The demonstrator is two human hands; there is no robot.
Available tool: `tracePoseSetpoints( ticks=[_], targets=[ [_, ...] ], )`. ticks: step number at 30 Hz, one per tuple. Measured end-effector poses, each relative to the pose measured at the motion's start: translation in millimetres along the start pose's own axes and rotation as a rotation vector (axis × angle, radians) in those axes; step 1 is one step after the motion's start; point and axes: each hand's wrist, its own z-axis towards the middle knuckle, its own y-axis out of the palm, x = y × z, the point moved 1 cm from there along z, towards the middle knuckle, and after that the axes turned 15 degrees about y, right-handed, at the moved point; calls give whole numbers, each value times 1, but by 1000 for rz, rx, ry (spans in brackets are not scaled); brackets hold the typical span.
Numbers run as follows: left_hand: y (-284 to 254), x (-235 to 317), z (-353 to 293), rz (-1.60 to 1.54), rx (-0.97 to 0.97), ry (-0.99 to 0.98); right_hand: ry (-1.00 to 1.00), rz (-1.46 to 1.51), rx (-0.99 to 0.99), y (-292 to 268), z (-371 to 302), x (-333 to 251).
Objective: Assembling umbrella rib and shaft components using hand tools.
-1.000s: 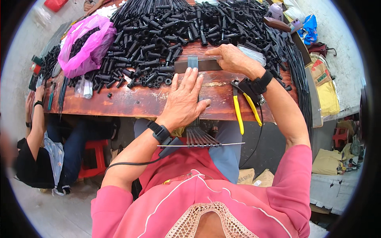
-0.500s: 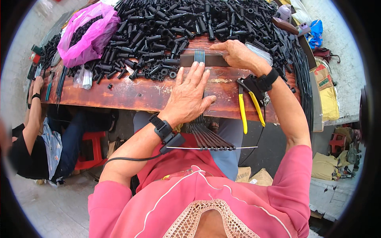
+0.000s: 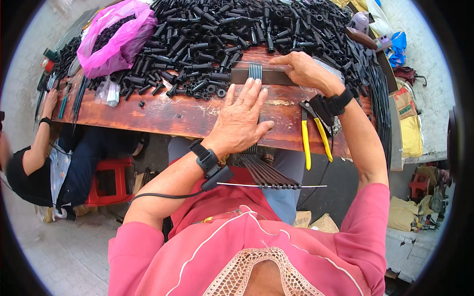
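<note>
My left hand [image 3: 242, 116] lies flat with its fingers stretched over a row of thin black rods [image 3: 255, 71]. The rods cross a dark flat strip [image 3: 274, 77] on the wooden table and run under my palm toward my lap. There they fan out to black end pieces threaded on a thin metal wire [image 3: 237, 184]. At the strip's right end is my right hand [image 3: 307, 70], its index finger stretched to the left and the other fingers curled. Nothing shows in it, though its underside is hidden. Yellow-handled pliers [image 3: 306, 143] lie beside my right wrist.
A large heap of black plastic tubes [image 3: 217, 42] covers the table's far side. A pink plastic bag [image 3: 118, 44] of small black parts stands at the left. Long black rods [image 3: 380, 118] hang over the right edge. A co-worker's hand [image 3: 49, 101] works at the far left.
The whole view has shifted slightly, so the table sits a little further right and lower. Both my hands keep their places on the rods and at the strip.
</note>
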Motion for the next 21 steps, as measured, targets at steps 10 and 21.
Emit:
tracePoseSetpoints(
  ticks=[10, 21],
  targets=[
    [0, 0, 1, 3, 7, 7, 32, 74, -37, -1, 1, 1],
    [0, 0, 0, 15, -6, 10, -62, 54, 12, 5, 9, 12]
  ],
)
